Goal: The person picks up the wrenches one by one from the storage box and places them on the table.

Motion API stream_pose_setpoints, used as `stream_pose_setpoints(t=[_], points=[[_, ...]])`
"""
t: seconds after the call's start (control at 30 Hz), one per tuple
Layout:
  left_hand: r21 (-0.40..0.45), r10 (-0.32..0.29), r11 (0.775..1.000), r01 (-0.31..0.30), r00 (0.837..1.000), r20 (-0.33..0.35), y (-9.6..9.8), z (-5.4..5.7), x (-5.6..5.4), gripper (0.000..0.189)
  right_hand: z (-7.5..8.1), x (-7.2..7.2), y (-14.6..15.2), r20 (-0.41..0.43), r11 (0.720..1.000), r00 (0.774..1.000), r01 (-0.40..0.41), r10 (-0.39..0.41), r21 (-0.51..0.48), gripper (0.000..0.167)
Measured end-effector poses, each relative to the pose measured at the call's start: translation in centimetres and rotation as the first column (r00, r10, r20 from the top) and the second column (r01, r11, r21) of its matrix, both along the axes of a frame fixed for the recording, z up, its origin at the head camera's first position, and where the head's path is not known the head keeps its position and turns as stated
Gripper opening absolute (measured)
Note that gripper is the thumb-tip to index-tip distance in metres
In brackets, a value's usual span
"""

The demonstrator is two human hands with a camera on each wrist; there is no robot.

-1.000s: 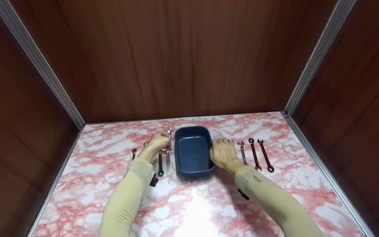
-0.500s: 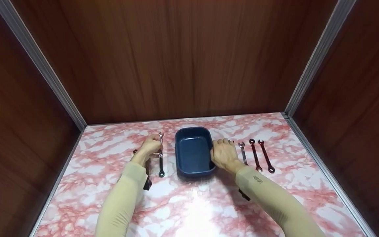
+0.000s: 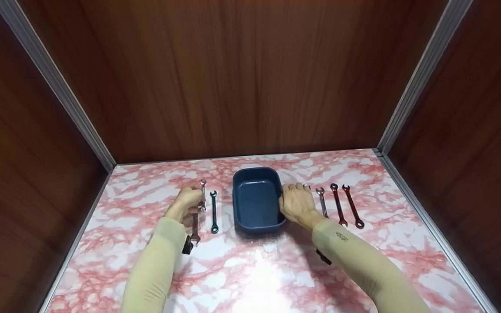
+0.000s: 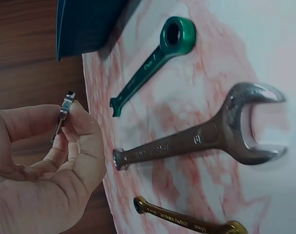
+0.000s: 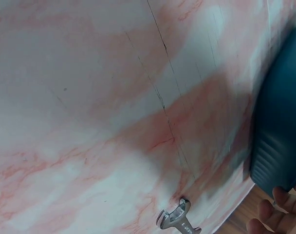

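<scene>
My left hand pinches a small silver wrench between thumb and fingertips. In the left wrist view the wrench is seen nearly end-on, raised above the table. Below that hand lie a green wrench, a larger grey-silver wrench and a gold wrench. My right hand grips the right wall of a dark blue rectangular bin, with nothing inside it. In the right wrist view, curled fingers show at the edge of the bin.
Right of the bin lie a silver wrench, a dark red wrench and a red wrench. Another metal end shows beside the right hand, mostly covered. Wooden walls enclose the marbled table at the back and sides.
My left hand has moved left, away from the bin, carrying the small silver wrench past the green one. The right hand stays on the bin, which has not visibly moved.
</scene>
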State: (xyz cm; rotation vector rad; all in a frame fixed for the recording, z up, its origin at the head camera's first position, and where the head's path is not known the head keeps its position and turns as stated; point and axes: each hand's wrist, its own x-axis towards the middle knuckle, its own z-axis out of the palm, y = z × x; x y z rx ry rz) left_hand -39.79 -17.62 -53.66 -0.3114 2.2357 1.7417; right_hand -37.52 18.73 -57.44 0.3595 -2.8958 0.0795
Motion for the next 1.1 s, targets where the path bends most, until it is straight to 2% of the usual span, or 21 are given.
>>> stream_pose_setpoints(t=[0.13,0.33,0.5,0.8,1.1], points=[[-0.014,0.010,1.000,-0.010,1.000,0.000,-0.5,-0.3,0.1,0.018,-0.1,0.0,0.1,0.000,1.000,1.000,0.002,-0.002,0.003,0.036],[-0.061,0.017,0.998,-0.016,1.000,0.013,-1.3,-0.4,0.0,0.017,-0.2,0.1,0.2,-0.004,1.000,1.000,0.007,-0.007,-0.005,0.035],[-0.074,0.007,0.997,-0.004,0.999,0.037,-2.2,-0.5,0.1,0.027,-0.1,0.1,0.2,0.021,1.000,1.000,0.012,-0.012,-0.004,0.036],[-0.054,0.033,0.998,-0.030,0.998,0.047,-4.1,-1.5,0.5,0.038,-0.2,0.0,0.0,-0.005,1.000,1.000,0.016,-0.016,-0.014,0.035],[-0.110,0.055,0.993,-0.050,0.998,0.044,-6.5,-1.9,0.5,0.049,-0.2,0.0,0.0,-0.001,1.000,1.000,0.011,-0.011,-0.006,0.034]])
